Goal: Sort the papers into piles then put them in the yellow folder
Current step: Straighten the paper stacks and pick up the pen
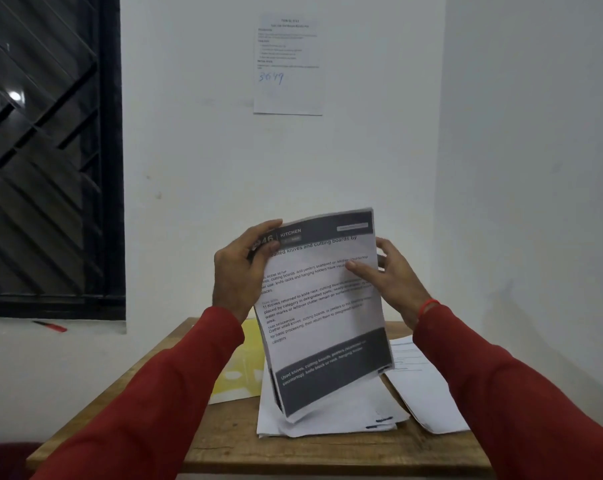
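Right now you hold a printed sheet (322, 306) headed "KITCHEN" upright above the wooden table (293, 455), text facing you, likely so you can read the heading and decide which pile it belongs to. Your left hand (239, 271) grips the sheet's top left corner, fingers curled over the edge. Your right hand (393, 275) pinches the right edge, thumb on the front, fingers behind. There may be more sheets behind the front one; cannot tell.

The sheet's long axis runs near vertical, tilted a bit, top leaning left, top edge up and away from you. Its bottom hangs over a loose stack of white papers (327, 410) lying mid-table, and appears to touch or nearly touch it. A second group of papers (424, 389) lies to the right, just beside the stack. The yellow folder (239, 372) lies flat to the left, partly under the stack's edge, nothing in it that you can see.

Sorting looks early: piles are rough, folder not yet loaded.
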{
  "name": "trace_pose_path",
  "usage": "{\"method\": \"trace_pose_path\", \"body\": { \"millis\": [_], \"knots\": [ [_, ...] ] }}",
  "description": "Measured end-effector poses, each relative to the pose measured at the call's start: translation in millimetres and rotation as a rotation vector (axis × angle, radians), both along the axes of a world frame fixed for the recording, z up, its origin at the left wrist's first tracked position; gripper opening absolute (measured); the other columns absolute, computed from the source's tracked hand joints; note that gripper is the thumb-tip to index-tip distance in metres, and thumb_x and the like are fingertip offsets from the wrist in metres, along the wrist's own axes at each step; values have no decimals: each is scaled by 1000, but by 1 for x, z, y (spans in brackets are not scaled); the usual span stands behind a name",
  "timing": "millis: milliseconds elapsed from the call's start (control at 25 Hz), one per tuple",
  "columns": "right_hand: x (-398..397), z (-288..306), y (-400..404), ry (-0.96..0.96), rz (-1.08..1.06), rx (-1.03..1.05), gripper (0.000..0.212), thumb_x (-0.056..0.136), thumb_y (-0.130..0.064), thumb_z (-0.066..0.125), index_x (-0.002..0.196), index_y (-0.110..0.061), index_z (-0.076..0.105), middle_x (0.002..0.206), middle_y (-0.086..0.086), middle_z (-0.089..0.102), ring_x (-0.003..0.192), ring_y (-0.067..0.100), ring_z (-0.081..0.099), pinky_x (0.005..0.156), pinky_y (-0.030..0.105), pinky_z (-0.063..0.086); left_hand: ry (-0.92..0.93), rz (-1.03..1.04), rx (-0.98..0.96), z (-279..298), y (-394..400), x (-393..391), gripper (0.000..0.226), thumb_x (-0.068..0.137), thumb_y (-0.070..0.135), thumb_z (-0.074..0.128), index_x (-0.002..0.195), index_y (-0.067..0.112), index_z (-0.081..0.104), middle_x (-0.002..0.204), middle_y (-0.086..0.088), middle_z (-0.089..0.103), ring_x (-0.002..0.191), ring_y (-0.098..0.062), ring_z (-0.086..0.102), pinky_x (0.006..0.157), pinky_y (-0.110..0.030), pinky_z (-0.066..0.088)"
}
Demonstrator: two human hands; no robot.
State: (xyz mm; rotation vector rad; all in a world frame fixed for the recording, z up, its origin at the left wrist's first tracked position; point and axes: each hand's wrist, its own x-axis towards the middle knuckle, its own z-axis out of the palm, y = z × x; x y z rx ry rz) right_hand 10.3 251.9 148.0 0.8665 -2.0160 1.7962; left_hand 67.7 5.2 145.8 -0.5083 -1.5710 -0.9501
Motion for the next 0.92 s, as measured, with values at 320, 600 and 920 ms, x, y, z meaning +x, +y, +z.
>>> {"method": "trace_pose_path", "body": {
  "millis": [320, 600, 920],
  "knots": [
    [-3, -18, -11, -14, 105, -127, 29, 94, -10, 66, 123, -13, 61, 112, 6, 75, 100, 23, 73, 82, 33, 60, -159, -191, 150, 13, 6, -1, 32, 100, 12, 59, 128, 23, 51, 110, 4, 63, 94, -9, 66, 83, -30, 57],
    [0, -20, 3, 12, 68, -155, 27, 91, -3, 68, 117, -10, 66, 105, 9, 77, 95, 26, 74, 79, 35, 61, -269, -396, 409, 22, 2, 1, 29, 85, 6, 78, 111, 16, 71, 90, -6, 75, 75, -16, 72, 66, -29, 58],
    [-9, -35, 6, -132, 154, -228, 38, 87, 0, 71, 123, -3, 63, 108, 19, 75, 97, 38, 72, 82, 45, 61, -593, -412, 459, 11, -13, -15, 16, 93, 24, 70, 100, 10, 74, 84, -5, 77, 69, -17, 69, 64, -32, 57]
  ]
}}
